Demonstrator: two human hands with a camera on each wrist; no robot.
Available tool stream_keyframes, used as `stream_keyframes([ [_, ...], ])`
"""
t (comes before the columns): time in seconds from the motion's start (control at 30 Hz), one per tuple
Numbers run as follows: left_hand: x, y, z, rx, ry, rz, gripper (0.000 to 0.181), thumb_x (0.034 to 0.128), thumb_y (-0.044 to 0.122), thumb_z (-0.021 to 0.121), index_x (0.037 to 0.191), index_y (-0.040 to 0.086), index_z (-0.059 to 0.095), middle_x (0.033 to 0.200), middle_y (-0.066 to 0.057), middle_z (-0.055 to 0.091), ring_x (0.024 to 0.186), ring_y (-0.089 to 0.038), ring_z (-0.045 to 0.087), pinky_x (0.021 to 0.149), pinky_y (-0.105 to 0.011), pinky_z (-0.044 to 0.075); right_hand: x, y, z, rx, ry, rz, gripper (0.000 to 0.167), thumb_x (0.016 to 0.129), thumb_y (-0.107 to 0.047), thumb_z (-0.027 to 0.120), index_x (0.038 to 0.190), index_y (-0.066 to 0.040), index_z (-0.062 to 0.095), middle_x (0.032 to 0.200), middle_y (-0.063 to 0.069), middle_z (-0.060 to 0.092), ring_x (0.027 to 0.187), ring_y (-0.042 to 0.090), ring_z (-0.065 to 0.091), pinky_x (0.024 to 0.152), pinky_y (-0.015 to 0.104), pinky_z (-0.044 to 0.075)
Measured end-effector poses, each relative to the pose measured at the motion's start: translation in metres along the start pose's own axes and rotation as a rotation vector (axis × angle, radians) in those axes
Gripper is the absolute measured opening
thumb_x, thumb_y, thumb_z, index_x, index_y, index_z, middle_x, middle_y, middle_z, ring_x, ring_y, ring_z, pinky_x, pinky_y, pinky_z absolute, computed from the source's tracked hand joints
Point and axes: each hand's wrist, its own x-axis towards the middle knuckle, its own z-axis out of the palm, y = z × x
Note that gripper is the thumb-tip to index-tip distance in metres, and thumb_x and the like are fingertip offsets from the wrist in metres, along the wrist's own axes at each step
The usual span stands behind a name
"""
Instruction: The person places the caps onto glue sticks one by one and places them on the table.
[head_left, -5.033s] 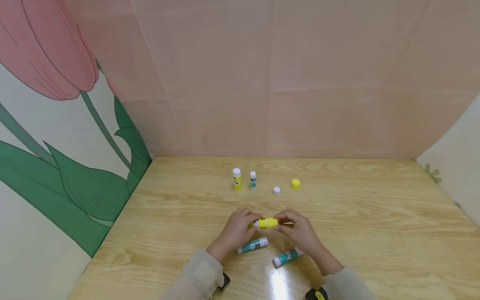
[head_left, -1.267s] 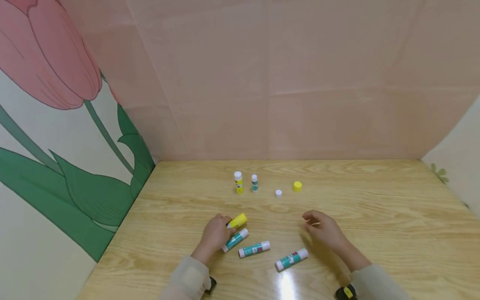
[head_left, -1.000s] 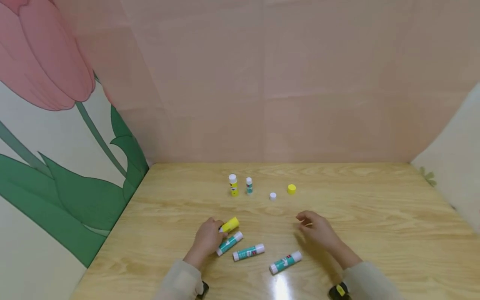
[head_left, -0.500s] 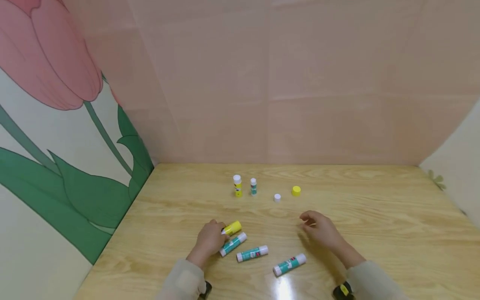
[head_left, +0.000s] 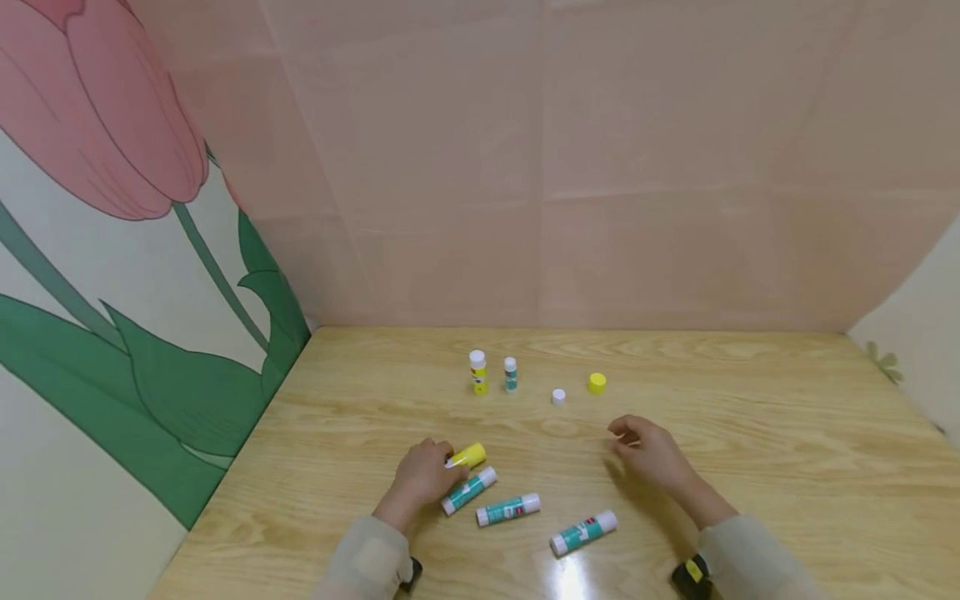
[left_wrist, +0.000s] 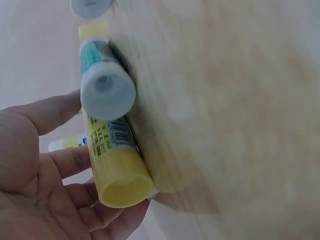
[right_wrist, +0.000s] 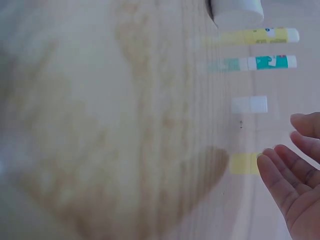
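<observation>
My left hand (head_left: 423, 473) holds a yellow glue stick (head_left: 470, 455) lying on the table at centre left, fingers and thumb at its far end. In the left wrist view, the fingers reach behind the yellow glue stick (left_wrist: 122, 175); the thumb is partly hidden by the white end of a teal glue stick (left_wrist: 107, 92). That teal glue stick (head_left: 469, 490) lies right beside the yellow one. Two more teal glue sticks, a middle one (head_left: 508, 509) and a right one (head_left: 583, 533), lie nearer the front. My right hand (head_left: 652, 454) hovers above the table, fingers loosely bent, holding nothing.
Farther back on the wooden table (head_left: 750, 400) stand a yellow glue stick with a white cap (head_left: 478, 373) and a small teal one (head_left: 511, 375). To their right sit a white cap (head_left: 558, 397) and a yellow cap (head_left: 596, 383). A pink-brown sheet (head_left: 540, 208) hangs behind.
Five seconds ago both hands held the yellow glue stick at centre. Since then, the left hand has brought it left, down beside a teal stick, and the right hand has moved off rightward.
</observation>
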Motion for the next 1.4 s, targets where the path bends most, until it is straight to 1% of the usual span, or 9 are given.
stream_keyframes([
  [0.2,0.008,-0.003,-0.004,-0.034,-0.035,0.006,0.041,0.0794,0.037,0.059,0.100,0.001,0.058,0.082,-0.005,0.049,0.073,-0.020,0.046,0.065,-0.036,0.040,0.004,0.001,-0.002,-0.008,-0.009,-0.006,0.018,0.076,0.001,0.061,0.093,0.005,0.056,0.090,0.017,0.058,0.077,0.027,0.057,0.064,0.035,0.047],
  [0.33,0.015,-0.004,-0.008,-0.057,-0.060,0.009,0.044,0.0796,0.039,0.058,0.101,0.001,0.057,0.087,-0.007,0.052,0.076,-0.020,0.049,0.067,-0.037,0.042,0.006,0.002,-0.003,-0.019,-0.021,-0.012,0.018,0.077,0.000,0.060,0.094,0.005,0.056,0.090,0.016,0.058,0.077,0.028,0.057,0.065,0.038,0.047],
  [0.5,0.025,-0.002,-0.015,-0.100,-0.084,-0.009,0.048,0.0797,0.038,0.058,0.107,0.000,0.054,0.099,-0.011,0.055,0.086,-0.025,0.052,0.073,-0.040,0.042,0.011,0.005,-0.005,-0.038,-0.043,0.004,0.019,0.079,-0.001,0.059,0.096,0.005,0.055,0.091,0.015,0.057,0.079,0.028,0.056,0.067,0.039,0.046],
  [0.63,0.032,-0.002,-0.018,-0.143,-0.100,-0.031,0.052,0.0802,0.038,0.057,0.114,0.000,0.051,0.106,-0.013,0.054,0.097,-0.029,0.050,0.079,-0.042,0.040,0.016,0.008,-0.005,-0.035,-0.057,0.014,0.019,0.079,0.000,0.058,0.097,0.005,0.055,0.092,0.016,0.057,0.080,0.028,0.055,0.067,0.039,0.046],
  [0.77,0.039,-0.003,-0.018,-0.175,-0.120,-0.056,0.053,0.0807,0.039,0.057,0.116,0.001,0.050,0.109,-0.011,0.053,0.100,-0.028,0.049,0.081,-0.043,0.039,0.021,0.011,-0.005,-0.032,-0.062,0.019,0.019,0.079,0.000,0.057,0.097,0.005,0.055,0.092,0.016,0.057,0.081,0.028,0.055,0.068,0.040,0.046],
  [0.87,0.044,-0.003,-0.018,-0.175,-0.123,-0.065,0.052,0.0809,0.039,0.056,0.116,0.002,0.050,0.110,-0.011,0.053,0.099,-0.027,0.049,0.081,-0.043,0.039,0.024,0.013,-0.004,-0.040,-0.062,0.024,0.019,0.079,-0.002,0.057,0.097,0.005,0.055,0.093,0.016,0.057,0.081,0.029,0.055,0.068,0.041,0.045],
  [1.1,0.054,-0.003,-0.019,-0.205,-0.042,-0.033,0.051,0.0824,0.035,0.056,0.118,0.001,0.047,0.111,-0.015,0.051,0.099,-0.028,0.050,0.081,-0.042,0.040,0.030,0.015,-0.005,-0.056,-0.054,0.014,0.020,0.080,-0.004,0.058,0.097,0.006,0.054,0.092,0.017,0.057,0.080,0.030,0.055,0.067,0.040,0.046],
  [1.27,0.059,-0.001,-0.022,-0.279,0.009,-0.075,0.053,0.0811,0.037,0.057,0.120,0.003,0.044,0.115,-0.014,0.048,0.102,-0.028,0.047,0.082,-0.042,0.039,0.034,0.015,-0.005,-0.062,-0.073,0.024,0.021,0.080,-0.004,0.057,0.099,0.006,0.054,0.093,0.017,0.056,0.081,0.029,0.054,0.067,0.040,0.046],
  [1.4,0.062,0.002,-0.025,-0.313,0.053,-0.080,0.055,0.0800,0.036,0.059,0.121,0.003,0.044,0.117,-0.013,0.047,0.103,-0.028,0.046,0.083,-0.042,0.039,0.037,0.016,-0.005,-0.061,-0.079,0.021,0.022,0.081,-0.005,0.057,0.100,0.006,0.053,0.094,0.017,0.056,0.081,0.029,0.054,0.068,0.040,0.046],
])
